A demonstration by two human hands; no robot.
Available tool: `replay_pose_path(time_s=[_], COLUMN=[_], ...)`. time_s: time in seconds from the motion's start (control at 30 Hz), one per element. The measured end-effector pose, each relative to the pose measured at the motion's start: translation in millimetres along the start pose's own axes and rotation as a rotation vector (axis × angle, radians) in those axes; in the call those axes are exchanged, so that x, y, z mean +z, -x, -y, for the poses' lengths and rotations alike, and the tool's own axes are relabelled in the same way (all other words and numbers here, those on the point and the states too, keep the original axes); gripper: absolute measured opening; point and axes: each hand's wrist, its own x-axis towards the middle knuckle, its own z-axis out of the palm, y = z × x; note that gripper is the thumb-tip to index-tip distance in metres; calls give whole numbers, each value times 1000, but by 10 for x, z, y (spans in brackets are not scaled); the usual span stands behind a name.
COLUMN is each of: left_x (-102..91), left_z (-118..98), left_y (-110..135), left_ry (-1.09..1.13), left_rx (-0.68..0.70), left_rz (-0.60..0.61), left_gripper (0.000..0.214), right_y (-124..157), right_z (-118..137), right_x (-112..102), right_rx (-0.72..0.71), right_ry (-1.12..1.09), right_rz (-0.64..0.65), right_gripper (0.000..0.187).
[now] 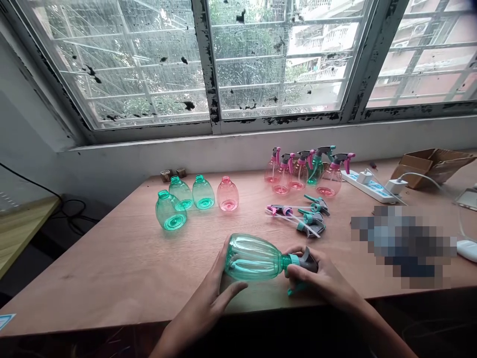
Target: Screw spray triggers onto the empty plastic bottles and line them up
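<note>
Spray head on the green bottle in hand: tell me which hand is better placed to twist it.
Probably the right hand: it already grips the gray spray head beside the neck, while the left hand is at the green bottle's base.

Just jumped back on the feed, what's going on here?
The left hand is against the base of a green bottle, held on its side; the right hand grips the spray head at its neck. Whether it's tight, I can't tell. Three green bottles and one pink bottle stand topless; loose spray heads lie nearby. Five bottles have spray heads.
</note>
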Motion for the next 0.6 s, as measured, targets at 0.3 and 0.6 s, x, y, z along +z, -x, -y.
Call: replay_pose_path(time_s=[0.3, 0.6], left_x=[-32, -28], left_z=[-117, -88], left_y=[3, -20], left_ry=[37, 35], left_rx=[-21, -6], left_rz=[0, -30], left_gripper=[70, 68], right_y=[-1, 38], right_z=[-39, 15], right_x=[-12, 7], right_rx=[-44, -43], right_ry=[-80, 8], right_rz=[-83, -29], right_gripper=[38, 37])
